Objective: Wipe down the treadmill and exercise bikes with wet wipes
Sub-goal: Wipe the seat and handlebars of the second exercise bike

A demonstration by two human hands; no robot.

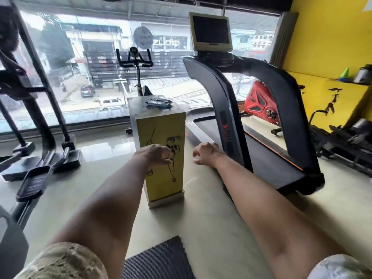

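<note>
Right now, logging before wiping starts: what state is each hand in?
Left hand: open, fingers loosely curled, holding nothing.
Right hand: open, loosely curled, holding nothing.

**Treadmill** (281, 101), right of centre: black, with two broad curved uprights rising from the sides of a dark belt edged in orange. They meet at the top under a console carrying a beige-framed screen (211, 31), which is dark.

**Black exercise bike** (134, 61), far centre, against the window (90, 57): drop handlebars on a slim post, the saddle partly hidden.

**Red exercise bike** (259, 103), far right, beyond the treadmill and seen between its uprights.

**Wet wipes pack** (159, 103): flat, bluish, lying on top of the yellow pedestal (161, 158) just left of the treadmill.
</note>
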